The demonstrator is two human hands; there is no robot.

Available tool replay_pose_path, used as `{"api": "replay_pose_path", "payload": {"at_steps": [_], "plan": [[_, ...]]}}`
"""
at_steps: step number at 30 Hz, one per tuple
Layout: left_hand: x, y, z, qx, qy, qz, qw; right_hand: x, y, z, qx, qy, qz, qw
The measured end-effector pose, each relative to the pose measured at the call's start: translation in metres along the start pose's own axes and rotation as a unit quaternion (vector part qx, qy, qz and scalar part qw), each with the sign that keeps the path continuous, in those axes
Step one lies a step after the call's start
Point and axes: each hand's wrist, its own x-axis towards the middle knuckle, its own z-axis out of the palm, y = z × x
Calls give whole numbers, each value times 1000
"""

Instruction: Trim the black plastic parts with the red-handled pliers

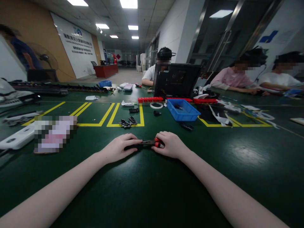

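Observation:
Low over the green table [147, 190], my right hand [170, 144] is closed around the red and black handles of pliers [149, 142], whose jaws point left. My left hand [123, 146] pinches a dark part [133, 146] between thumb and fingers. The jaws meet this part at its right end; its exact shape is hard to make out. Beyond my hands lie several small black parts [125, 123] near a yellow tape outline, and a black cylindrical piece [157, 113].
A blue bin [182, 110] holding a dark item stands beyond my right hand. Behind it are red strips [150, 99] and a large black panel [177, 80]. A white power strip [20, 137] lies at left. People sit across the table and at right.

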Motion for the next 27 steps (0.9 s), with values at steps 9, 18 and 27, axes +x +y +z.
{"api": "replay_pose_path", "payload": {"at_steps": [9,18,27], "plan": [[1,0,3,23,32,15,999,-1,-7,-2,-17,-17,5,1000],[1,-3,9,37,69,1,997,-1,-14,-1,-24,-16,4,1000],[2,9,9,46,52,-38,997,-1,-16,-2,-21,-20,-1,1000]]}}
